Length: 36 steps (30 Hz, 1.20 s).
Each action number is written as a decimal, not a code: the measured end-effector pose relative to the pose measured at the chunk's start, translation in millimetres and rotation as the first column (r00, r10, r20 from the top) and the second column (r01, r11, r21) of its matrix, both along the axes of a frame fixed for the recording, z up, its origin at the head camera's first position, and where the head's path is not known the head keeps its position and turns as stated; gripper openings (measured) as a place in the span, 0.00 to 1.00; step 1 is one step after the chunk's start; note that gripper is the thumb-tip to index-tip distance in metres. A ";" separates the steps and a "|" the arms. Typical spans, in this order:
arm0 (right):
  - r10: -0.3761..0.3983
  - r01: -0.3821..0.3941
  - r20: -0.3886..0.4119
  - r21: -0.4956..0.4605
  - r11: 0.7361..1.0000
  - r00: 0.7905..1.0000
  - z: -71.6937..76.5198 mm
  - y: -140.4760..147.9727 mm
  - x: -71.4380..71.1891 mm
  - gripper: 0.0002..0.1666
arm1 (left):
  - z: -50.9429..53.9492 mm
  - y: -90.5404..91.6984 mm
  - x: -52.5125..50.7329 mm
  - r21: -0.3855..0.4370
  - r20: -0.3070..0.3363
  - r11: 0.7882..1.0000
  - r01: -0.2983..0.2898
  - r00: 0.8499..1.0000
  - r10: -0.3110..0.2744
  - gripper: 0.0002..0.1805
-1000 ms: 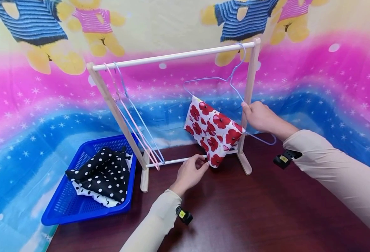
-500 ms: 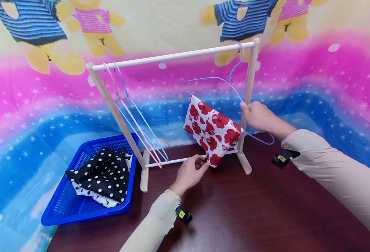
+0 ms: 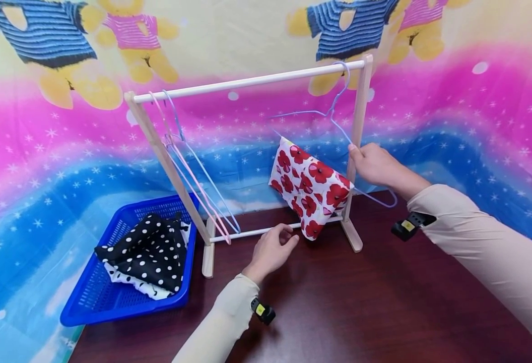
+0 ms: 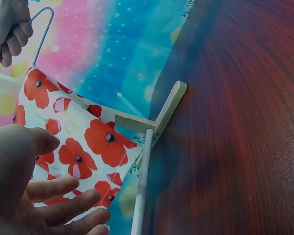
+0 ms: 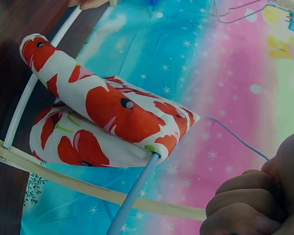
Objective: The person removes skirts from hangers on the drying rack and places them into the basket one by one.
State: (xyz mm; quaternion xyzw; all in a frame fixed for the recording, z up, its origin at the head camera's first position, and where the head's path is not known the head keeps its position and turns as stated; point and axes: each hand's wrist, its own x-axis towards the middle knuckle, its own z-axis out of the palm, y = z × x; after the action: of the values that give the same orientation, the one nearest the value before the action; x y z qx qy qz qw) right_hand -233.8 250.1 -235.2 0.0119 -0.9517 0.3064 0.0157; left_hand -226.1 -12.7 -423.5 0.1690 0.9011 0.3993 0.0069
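Note:
A purple wire hanger [image 3: 338, 128] hooks over the rack's top bar near its right post. My right hand [image 3: 375, 164] grips the hanger's right side, fingers curled round the wire in the right wrist view. Draped across the tilted hanger's lower bar is a white cloth [image 3: 309, 189] with red flowers; its fold and the bar's end show in the right wrist view. Just left of the cloth's bottom corner, my left hand [image 3: 272, 249] holds nothing, with a small gap to the cloth. Its fingers [image 4: 63, 205] are loosely spread before the cloth in the left wrist view.
The wooden rack [image 3: 248, 80] stands on a dark red table [image 3: 338, 302]. Pink and blue hangers [image 3: 202, 186] hang at its left end. A blue basket [image 3: 80, 307] at the left holds a black polka-dot cloth [image 3: 152, 252] over a white spotted one. A printed curtain surrounds the table.
My left fingers have let go of the cloth's lower corner, and the cloth has swung slightly right, away from them. My right hand has kept its grip on the hanger, rising slightly.

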 end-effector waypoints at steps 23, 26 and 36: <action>0.004 -0.003 -0.026 0.041 0.999 1.000 -2.5 -13.0 2.1 0.35 | -2.5 1.2 -0.7 0.015 0.002 1.000 -0.008 1.000 0.008 0.17; -0.004 0.006 -0.036 0.053 0.999 0.999 -5.4 -16.2 0.8 0.33 | -2.6 1.1 -0.8 0.022 0.001 1.000 -0.005 1.000 0.005 0.18; -0.008 0.011 -0.057 0.052 0.999 0.998 -12.6 -23.3 -0.2 0.34 | -3.1 0.4 -1.4 0.026 -0.006 1.000 -0.012 1.000 0.012 0.17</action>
State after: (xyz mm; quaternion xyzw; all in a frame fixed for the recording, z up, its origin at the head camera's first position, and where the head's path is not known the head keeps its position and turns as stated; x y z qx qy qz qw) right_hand -233.9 226.8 -247.7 0.0162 -0.9586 0.2808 0.0439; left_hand -227.5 -12.3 -426.5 0.1650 0.8968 0.4105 -0.0002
